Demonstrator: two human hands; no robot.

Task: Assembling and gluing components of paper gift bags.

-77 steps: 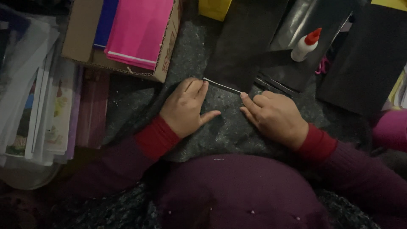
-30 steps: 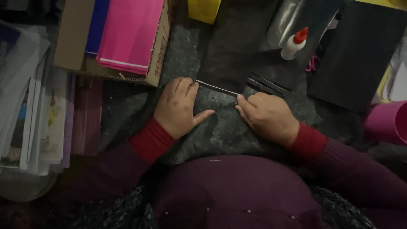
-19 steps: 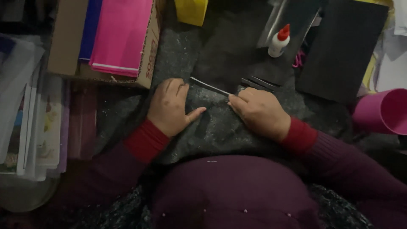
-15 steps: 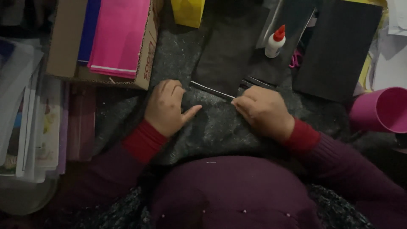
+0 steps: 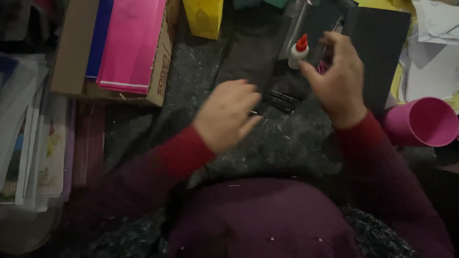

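Dark grey felt [image 5: 296, 143] covers the counter in front of the person, flecked with pale scraps. Over its middle hovers the left hand [image 5: 224, 114], blurred, fingers loosely spread in a wide grip that holds nothing; a thin pale sliver shows just beside its fingertips. Farther off and to the right, the right hand [image 5: 337, 79] is raised with thumb and fingers apart, a wide empty grip, its thumb near the white glue bottle [image 5: 298, 51] with the red cap, though whether they touch I cannot tell. That bottle stands upright on a dark sheet [image 5: 258, 52]. A cardboard box [image 5: 160, 71] of pink and blue paper lies far left, and a pink cup [image 5: 423, 122] on its side at right.
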